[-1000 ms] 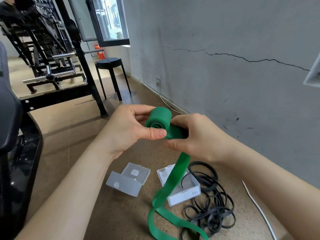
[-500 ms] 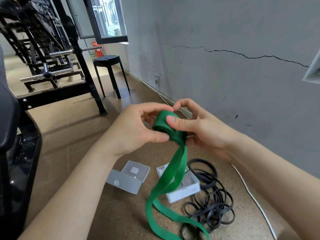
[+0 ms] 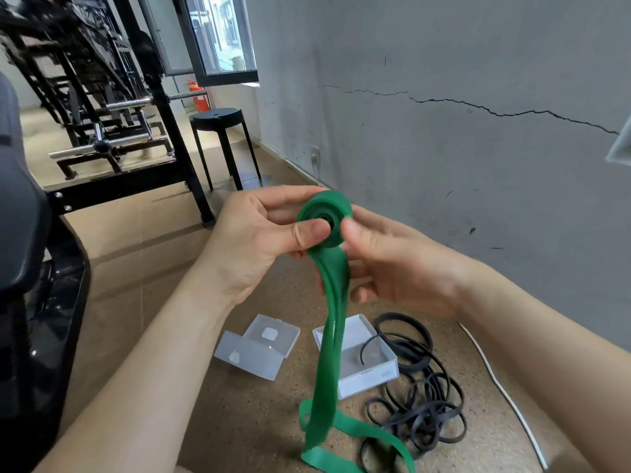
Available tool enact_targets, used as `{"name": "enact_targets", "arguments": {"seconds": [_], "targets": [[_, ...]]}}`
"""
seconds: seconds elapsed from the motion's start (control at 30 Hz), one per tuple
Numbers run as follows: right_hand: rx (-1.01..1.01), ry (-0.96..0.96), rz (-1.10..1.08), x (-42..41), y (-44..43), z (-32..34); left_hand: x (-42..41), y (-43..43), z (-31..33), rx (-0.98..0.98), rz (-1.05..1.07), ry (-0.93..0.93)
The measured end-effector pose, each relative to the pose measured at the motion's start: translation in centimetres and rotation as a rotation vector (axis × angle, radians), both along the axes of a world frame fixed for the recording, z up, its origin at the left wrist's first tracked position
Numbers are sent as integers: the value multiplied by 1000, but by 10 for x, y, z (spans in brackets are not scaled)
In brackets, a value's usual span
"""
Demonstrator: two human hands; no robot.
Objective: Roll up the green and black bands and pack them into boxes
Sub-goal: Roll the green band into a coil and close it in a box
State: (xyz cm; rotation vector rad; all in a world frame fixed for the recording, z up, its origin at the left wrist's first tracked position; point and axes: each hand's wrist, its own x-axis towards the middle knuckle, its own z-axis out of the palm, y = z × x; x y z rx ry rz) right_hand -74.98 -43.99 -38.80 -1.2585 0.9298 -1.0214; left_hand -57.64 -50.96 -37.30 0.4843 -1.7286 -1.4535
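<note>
Head view: my left hand (image 3: 259, 240) and right hand (image 3: 403, 268) pinch the coiled end of a flat green elastic band (image 3: 324, 218); its tail reaches the brown floor (image 3: 239, 421).

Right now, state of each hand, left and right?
Left hand: pinches the rolled part of the green band, thumb on its face.
Right hand: grips the same roll from the other side.

- My left hand (image 3: 259, 240), forearm angled up from 7 o'clock, pinches the green band (image 3: 324, 216) roll between thumb and fingers (image 3: 280, 197).
- My right hand (image 3: 403, 264), forearm from 4 o'clock, has its thumb on the roll and its fingers curled beneath.
</note>
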Motion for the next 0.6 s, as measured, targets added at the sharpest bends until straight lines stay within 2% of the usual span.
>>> {"name": "enact_targets", "arguments": {"seconds": [0.07, 0.17, 0.23, 0.33, 0.4, 0.47, 0.6], "targets": [[-123, 304, -67, 5, 1, 0, 3, -1, 1, -17, 56, -37], [-361, 707, -303, 14, -2, -5, 5, -3, 1, -2, 120, -56], [-436, 845, -396, 17, -1, -7, 5, -3, 1, 0, 130, -59], [-495, 965, -387, 17, 1, -8, 5, -3, -2, -9, 109, -84], [-521, 987, -345, 14, 2, -9, 6, -4, -3, -10, 98, -97], [-490, 916, -301, 11, 1, -8, 8, -7, -4, -32, 87, -120], [-250, 476, -163, 5, 0, -2, 18, -13, 1, -111, 34, -177]]}}
